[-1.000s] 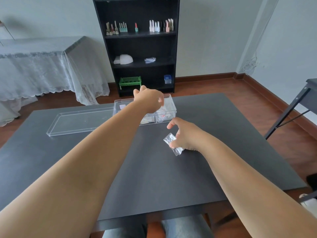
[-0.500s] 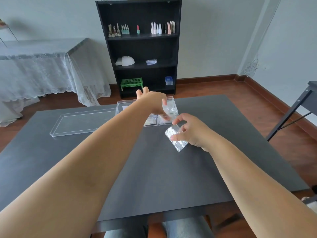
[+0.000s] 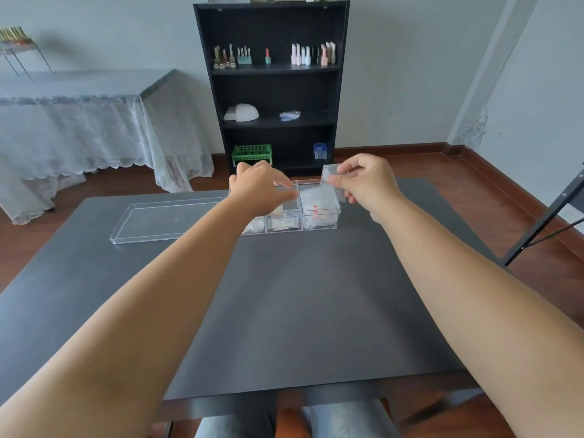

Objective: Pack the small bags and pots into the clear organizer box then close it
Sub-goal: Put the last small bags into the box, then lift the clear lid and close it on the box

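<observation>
A clear organizer box (image 3: pixel 319 223) stands on the dark table (image 3: pixel 284 311), with small bags and round pots in its compartments. My right hand (image 3: pixel 363 181) pinches a small clear bag (image 3: pixel 330 173) by its edge, held up above the box's right end. My left hand (image 3: pixel 260 188) hovers over the box's middle with its fingers curled, the fingertips touching a bag lying in the right compartment. The box's clear lid (image 3: pixel 164 221) lies flat on the table to the left of the box.
A black shelf unit (image 3: pixel 275 90) with bottles, a green rack and a blue box stands behind the table. A lace-draped table (image 3: pixel 79 128) is at the left. A dark metal frame (image 3: pixel 553 213) stands at the right.
My right hand has lifted the small bag from near the table surface up and forward to above the box's right end. My left hand has stayed over the box.
</observation>
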### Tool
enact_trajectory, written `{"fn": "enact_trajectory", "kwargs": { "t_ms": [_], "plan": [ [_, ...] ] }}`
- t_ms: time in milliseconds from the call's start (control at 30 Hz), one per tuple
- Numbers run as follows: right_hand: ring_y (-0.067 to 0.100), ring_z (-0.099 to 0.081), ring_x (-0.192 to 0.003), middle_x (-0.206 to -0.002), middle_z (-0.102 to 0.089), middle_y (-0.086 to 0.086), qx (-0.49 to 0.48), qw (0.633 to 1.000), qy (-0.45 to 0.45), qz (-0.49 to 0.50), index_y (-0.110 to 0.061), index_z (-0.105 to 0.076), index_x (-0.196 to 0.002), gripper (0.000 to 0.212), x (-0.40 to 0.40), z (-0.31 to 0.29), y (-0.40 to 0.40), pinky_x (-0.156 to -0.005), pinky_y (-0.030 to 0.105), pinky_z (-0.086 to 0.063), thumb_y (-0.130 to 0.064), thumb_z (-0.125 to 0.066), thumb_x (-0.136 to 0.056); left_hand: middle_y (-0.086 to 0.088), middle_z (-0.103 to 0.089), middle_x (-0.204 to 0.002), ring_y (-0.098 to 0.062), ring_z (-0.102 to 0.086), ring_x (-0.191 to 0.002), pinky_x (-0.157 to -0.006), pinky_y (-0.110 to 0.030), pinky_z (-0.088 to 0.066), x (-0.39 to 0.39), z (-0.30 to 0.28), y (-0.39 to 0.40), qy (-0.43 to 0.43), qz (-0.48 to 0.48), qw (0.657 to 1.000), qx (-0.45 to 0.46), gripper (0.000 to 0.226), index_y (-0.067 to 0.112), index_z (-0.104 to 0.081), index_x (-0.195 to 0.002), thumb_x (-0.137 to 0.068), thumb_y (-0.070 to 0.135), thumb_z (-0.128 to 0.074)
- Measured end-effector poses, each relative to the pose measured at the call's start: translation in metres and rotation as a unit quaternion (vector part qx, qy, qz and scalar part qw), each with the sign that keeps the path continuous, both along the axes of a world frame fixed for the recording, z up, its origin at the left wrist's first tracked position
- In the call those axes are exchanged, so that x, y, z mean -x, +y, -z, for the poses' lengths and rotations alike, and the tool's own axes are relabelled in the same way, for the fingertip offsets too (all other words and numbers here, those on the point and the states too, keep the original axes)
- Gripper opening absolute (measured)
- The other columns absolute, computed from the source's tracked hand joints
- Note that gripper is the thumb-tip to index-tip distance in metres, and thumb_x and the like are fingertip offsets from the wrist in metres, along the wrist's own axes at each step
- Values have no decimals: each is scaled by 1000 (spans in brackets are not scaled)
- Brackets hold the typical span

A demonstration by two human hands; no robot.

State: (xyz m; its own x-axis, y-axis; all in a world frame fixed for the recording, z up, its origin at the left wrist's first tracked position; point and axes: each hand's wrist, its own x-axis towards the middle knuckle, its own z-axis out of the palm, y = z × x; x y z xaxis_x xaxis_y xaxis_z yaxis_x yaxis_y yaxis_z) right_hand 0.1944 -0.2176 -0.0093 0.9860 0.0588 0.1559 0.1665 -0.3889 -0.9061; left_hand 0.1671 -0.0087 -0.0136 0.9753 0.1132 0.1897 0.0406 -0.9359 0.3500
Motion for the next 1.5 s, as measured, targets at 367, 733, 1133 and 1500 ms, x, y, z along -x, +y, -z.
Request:
{"fn": "enact_trajectory", "kwargs": {
  "t_ms": [367, 733, 1133, 1500],
  "plan": [
    [18, -52, -91, -115, -61, 3, 265, 962, -12, -61, -19, -62, -110, 36, -18, 18, 43, -69, 27, -41, -11, -78, -79, 4, -17, -162, -25, -12, -149, -118, -49, -11, 13, 37, 22, 60, 41, 995, -65, 58, 32, -27, -151, -98, 54, -32],
    [25, -52, -99, -111, -53, 5, 387, 922, -31, -4, -26, -77, -78, 20, -14, 13, 46, -73, 33, -52, -42, -86, -70, 3, -11, -164, -24, -6, -150, -119, -52, -9, 16, 37, 20, 61, 50, 995, -65, 55, 30, -30, -150, -100, 51, -28],
    [0, -59, -65, -66, -64, -17, 195, 964, -136, -119, -25, -71, -72, 11, 18, -26, 87, -53, 14, -39, -22, -67, -82, -12, -38, -146, -39, -30, -133, -107, -52, -30, 57, 28, 165, 28, -190, 977, 92, 52, 30, -47, -139, -90, 45, -55],
    [30, -38, -118, -99, -69, -4, 304, 933, -59, -182, -26, -76, -88, 26, 38, -11, 199, -89, 39, -39, -17, -51, -88, -14, -65, -119, -31, -60, -104, -84, -33, -49, 111, 47, 250, 16, -303, 945, 121, 40, 13, -63, -121, -81, 15, -65]
  ]
}}
